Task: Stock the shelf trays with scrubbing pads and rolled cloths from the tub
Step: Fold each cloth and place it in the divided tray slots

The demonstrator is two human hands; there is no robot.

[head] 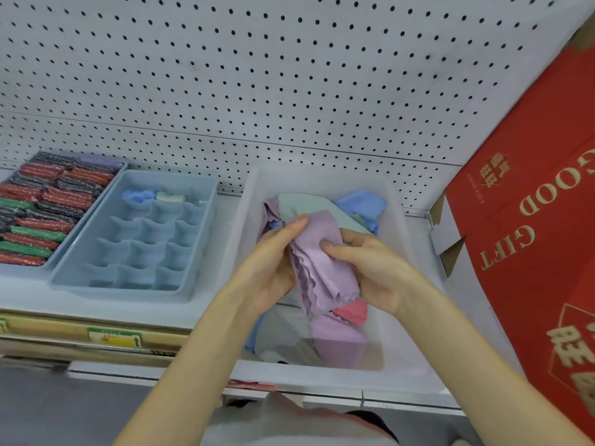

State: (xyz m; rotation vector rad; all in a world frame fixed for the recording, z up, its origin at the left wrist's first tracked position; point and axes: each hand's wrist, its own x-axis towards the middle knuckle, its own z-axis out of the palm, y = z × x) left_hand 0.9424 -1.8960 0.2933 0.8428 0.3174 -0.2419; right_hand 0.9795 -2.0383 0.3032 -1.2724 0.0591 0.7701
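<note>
Both my hands hold a lilac cloth point(322, 268) above the clear plastic tub point(399, 284) on the shelf. My left hand point(273, 268) grips its left side and my right hand point(370, 268) pinches its right side with thumb on top. The tub holds several loose cloths in blue, green, pink and lilac. Left of the tub sits a blue divided tray point(135, 236) with a blue rolled cloth point(138, 196) and a pale green one point(170, 197) in its far cells. Further left a tray point(80, 217) is packed with red, green and dark scrubbing pads point(42, 220).
A white pegboard wall point(257, 75) backs the shelf. A red printed carton point(531, 236) leans at the right, close to the tub. The shelf's front edge carries a price label strip point(112, 338).
</note>
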